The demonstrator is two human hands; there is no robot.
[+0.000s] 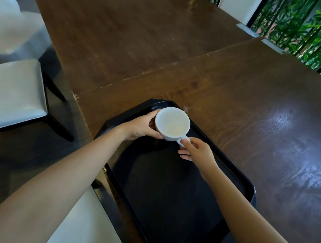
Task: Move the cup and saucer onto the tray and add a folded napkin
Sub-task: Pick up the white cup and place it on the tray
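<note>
A white cup [172, 123] is over the far end of a black tray [167, 192] that lies on the dark wooden table [237, 110]. My left hand [141, 127] wraps the cup's left side. My right hand [196, 152] pinches the cup's handle at its lower right. The cup looks empty, with a pale residue inside. I cannot tell whether it rests on the tray or hangs just above it. No saucer and no napkin are in view.
Pale cushioned chairs [8, 96] with black legs stand to the left of the table, and one seat [87, 225] is close under my left arm. White cloth [4, 23] lies at the far left. Green plants [306, 28] behind dark bars fill the top right.
</note>
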